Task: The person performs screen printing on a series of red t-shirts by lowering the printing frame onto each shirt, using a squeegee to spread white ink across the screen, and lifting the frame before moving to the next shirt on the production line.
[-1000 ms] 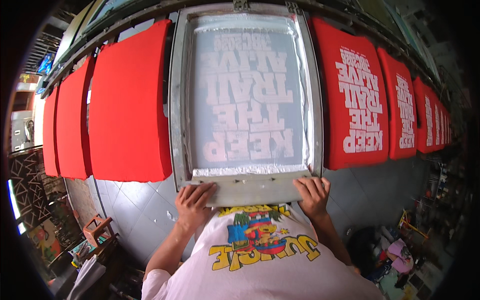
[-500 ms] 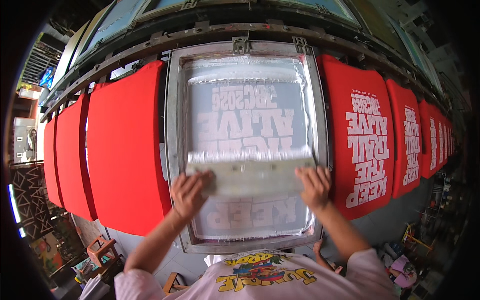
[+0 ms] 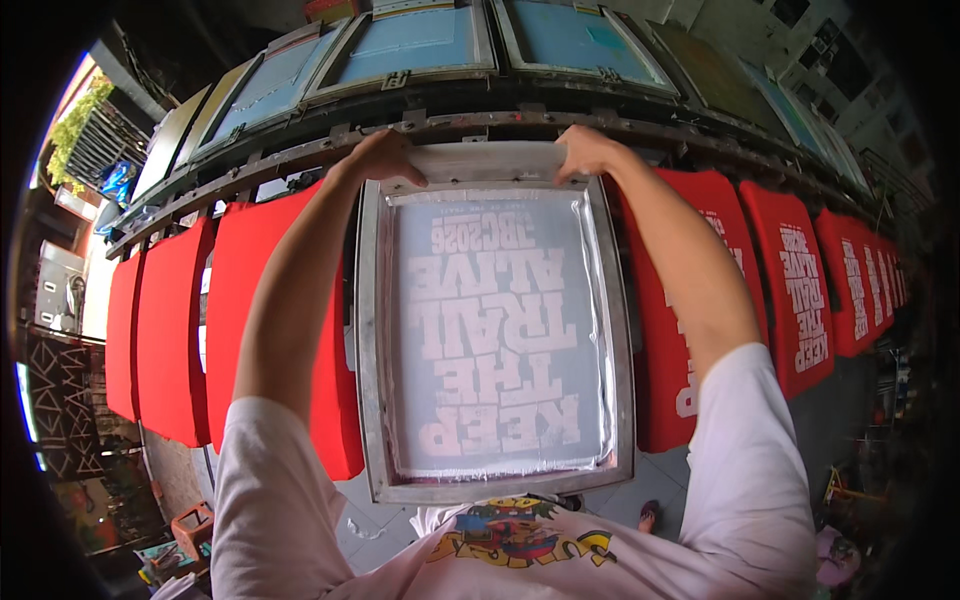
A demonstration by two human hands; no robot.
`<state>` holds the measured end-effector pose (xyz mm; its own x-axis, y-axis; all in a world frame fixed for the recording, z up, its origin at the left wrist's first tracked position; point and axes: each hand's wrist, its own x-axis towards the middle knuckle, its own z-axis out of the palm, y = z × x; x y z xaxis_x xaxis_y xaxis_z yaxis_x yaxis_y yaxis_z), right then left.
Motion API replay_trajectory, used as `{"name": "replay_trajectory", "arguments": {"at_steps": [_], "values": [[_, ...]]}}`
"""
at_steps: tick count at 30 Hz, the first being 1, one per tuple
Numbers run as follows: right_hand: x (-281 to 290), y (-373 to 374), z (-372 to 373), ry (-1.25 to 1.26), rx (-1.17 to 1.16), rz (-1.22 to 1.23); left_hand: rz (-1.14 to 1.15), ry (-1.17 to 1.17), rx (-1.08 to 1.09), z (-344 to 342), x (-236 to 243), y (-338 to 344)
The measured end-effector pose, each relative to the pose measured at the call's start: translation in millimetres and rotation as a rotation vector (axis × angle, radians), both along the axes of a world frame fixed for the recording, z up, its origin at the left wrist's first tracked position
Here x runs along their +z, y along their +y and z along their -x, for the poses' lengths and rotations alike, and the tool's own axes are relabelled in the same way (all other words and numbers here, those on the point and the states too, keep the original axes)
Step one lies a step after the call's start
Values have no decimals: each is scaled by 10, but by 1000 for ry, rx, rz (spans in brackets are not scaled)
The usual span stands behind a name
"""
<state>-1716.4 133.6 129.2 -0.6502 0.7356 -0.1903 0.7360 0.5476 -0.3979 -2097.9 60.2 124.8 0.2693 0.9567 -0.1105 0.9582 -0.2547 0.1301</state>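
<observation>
My left hand (image 3: 390,158) and my right hand (image 3: 582,155) grip the two ends of a long, pale squeegee (image 3: 487,160) at the far edge of a metal-framed printing screen (image 3: 369,380). My forearms stretch forward along either side of it. Large reversed block lettering shows pale through the screen's mesh (image 3: 505,390), with white ink along its inner edges. Red fabric pieces on boards flank the screen: those at left (image 3: 172,330) show plain red, those at right (image 3: 795,280) carry white printed lettering.
A dark rail (image 3: 280,145) runs behind the boards, with more blue-meshed screens (image 3: 400,40) beyond it. A brown stool (image 3: 192,525) stands low at left. Grey tiled floor (image 3: 365,525) shows below, with a foot (image 3: 647,515) near the screen's lower right.
Both hands have pushed the squeegee from the screen's near edge across to its far edge. My arms are now stretched out, and more of the rear screens has come into view.
</observation>
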Motion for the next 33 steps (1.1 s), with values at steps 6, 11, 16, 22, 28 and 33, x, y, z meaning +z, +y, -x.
{"name": "replay_trajectory", "arguments": {"at_steps": [6, 11, 16, 22, 28, 33], "values": [[261, -2173, -553, 86, 9, -241, -62, -198, 44, -436, 359, -2228], [-284, -4473, -1052, 187, 29, -461, -339, -280, 2, -972, -312, -4644], [-630, -5523, -1164, 234, -93, -590, -392, -337, 29, -1303, -658, -5606], [-721, -5557, -1274, 254, 13, -454, -330, -485, 37, -1325, -578, -5677], [-572, -5564, -1482, 418, -316, -522, -431, -642, 715, -1031, -817, -5872], [-907, -5431, -1642, 189, -1077, 79, 113, -1150, 1222, -802, -1178, -5959]]}}
